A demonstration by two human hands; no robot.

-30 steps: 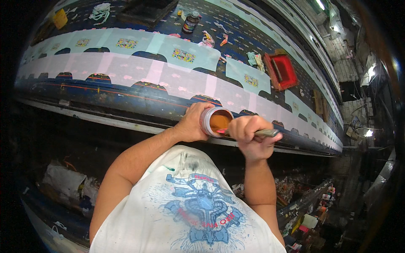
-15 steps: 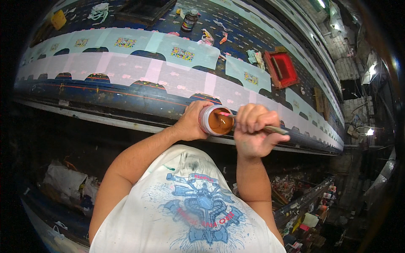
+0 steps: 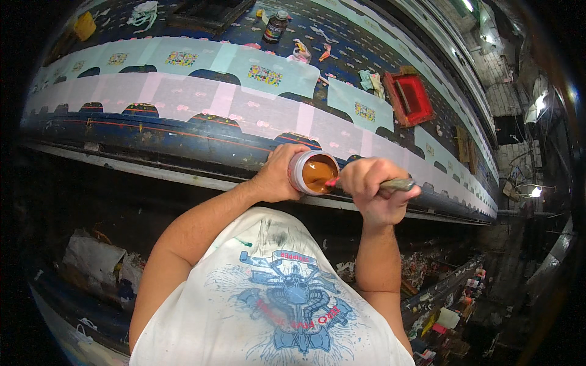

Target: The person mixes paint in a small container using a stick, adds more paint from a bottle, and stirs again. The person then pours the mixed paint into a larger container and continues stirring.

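Note:
My left hand [image 3: 279, 175] is wrapped round the side of a clear plastic jar [image 3: 298, 177], its open mouth tipped toward me. Thick orange-brown paint [image 3: 320, 170] fills much of the jar. In my right hand [image 3: 375, 188], fingers closed, is a paint-stained stick [image 3: 400, 183]. Pink colour marks the stick beside the jar's rim, and its lower end dips into the paint at the lower part of the mouth. Both hands are in front of my white printed shirt [image 3: 293, 305], close to the edge of the long table.
The long dark-blue table [image 3: 201, 137] carries rows of pale pink and mint fabric pieces [image 3: 281, 113], some printed. Farther back are a dark bottle [image 3: 276, 27], crumpled rags [image 3: 300, 51], a red-stained frame [image 3: 415, 100] and a black frame [image 3: 207, 15]. Clutter [image 3: 452, 329] lies low at right.
My right hand has shifted slightly right and down. The stick has swung from the upper part of the jar's mouth to the lower part. My left hand and the jar have stayed nearly still.

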